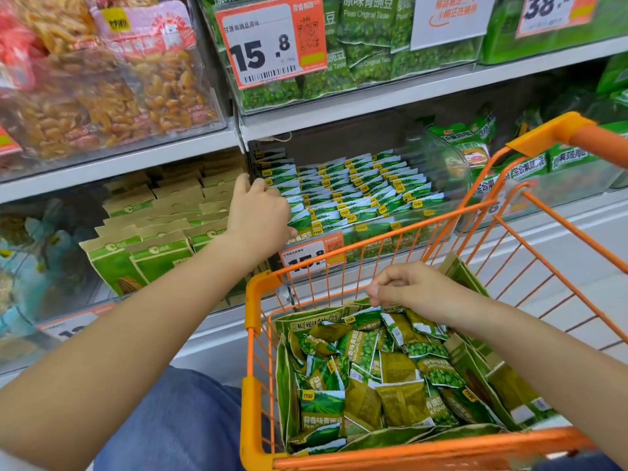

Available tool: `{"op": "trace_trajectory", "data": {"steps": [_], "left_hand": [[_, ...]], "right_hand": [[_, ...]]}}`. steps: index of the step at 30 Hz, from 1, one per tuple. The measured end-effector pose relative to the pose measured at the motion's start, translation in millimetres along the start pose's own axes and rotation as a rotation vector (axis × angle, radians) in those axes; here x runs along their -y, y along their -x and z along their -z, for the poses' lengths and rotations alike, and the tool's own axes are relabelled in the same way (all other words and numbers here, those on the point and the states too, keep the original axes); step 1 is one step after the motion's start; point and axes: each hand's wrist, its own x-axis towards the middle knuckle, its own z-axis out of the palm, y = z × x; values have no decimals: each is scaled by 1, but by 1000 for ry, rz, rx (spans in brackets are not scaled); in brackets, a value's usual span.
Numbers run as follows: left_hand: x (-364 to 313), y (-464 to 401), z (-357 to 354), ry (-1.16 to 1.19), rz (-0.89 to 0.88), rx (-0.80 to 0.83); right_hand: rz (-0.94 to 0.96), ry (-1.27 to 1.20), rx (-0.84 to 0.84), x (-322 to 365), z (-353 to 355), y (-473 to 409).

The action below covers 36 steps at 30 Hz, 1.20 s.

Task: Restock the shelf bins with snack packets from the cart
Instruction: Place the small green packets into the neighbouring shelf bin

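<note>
Left hand [260, 212] rests on packets at the bin's [421, 229] left edge, grip unclear. Right hand [413, 288], fingers curled, pinches a snack packet [390, 308] at the cart's [258, 300] front edge.

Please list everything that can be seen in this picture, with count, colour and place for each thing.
Cart: one, orange wire, lower right.
Loose packets: many, green, piled in the cart.
Pea bin: one, clear, middle shelf, green packets in neat rows.
Price tag: one, orange and white, reads 15.8, on the upper bin.
Upper packets: many, green, upper shelf bin.
Kraft bags: many, brown and green, left of the pea bin.
Orange snacks: many, in a clear bin, upper left.
Left hand: at the pea bin's left rows, on the packets.
Right hand: fingers curled, over the cart's packets; a grip cannot be told.
</note>
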Motion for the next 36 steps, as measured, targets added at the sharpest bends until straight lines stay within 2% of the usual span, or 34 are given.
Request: {"op": "trace_trajectory", "data": {"steps": [4, 8, 9, 10, 12, 13, 14, 15, 16, 17, 18, 20, 23, 27, 31, 34, 36], "left_hand": [[0, -6, 12, 27, -38, 139], [-6, -2, 15, -116, -67, 128], [-9, 2, 16, -118, -81, 37], [-14, 8, 16, -77, -114, -134], [-30, 26, 16, 149, -247, -468], [-41, 38, 15, 336, -344, -449], [-53, 50, 16, 512, -434, -246], [-65, 61, 13, 615, -503, 77], [-78, 71, 7, 607, -567, 423], [-89, 78, -3, 541, -631, 680], [-98, 82, -16, 446, -679, 831], [-109, 84, -34, 274, -740, 889], [-118, 84, -46, 176, -793, 921], [-113, 85, -41, 302, -708, 836], [-89, 69, -18, 810, -506, 665], [-79, 61, 5, 977, -436, 478], [-70, 55, 13, 982, -370, 248]], "right_hand": [[-11, 37, 26, -1, 1, 3], [0, 218, 80, -3, 5, 6], [4, 294, 104, -4, 5, 8], [3, 354, 130, -5, 5, 9], [-13, 427, 172, -7, 3, 10], [-18, 456, 187, -8, 2, 10], [-18, 489, 193, -9, 1, 9], [-16, 527, 190, -9, 0, 8], [-14, 563, 185, -9, -1, 7], [-12, 593, 185, -9, -3, 6], [-11, 621, 191, -9, -4, 6], [-23, 694, 228, -11, -10, 6], [-59, 767, 348, -17, -18, 8], [-81, 679, 393, -21, -18, 9], [-68, 505, 385, -21, -13, 8], [77, 522, 204, -11, -9, 7], [125, 498, 50, 0, 1, 6]]}}
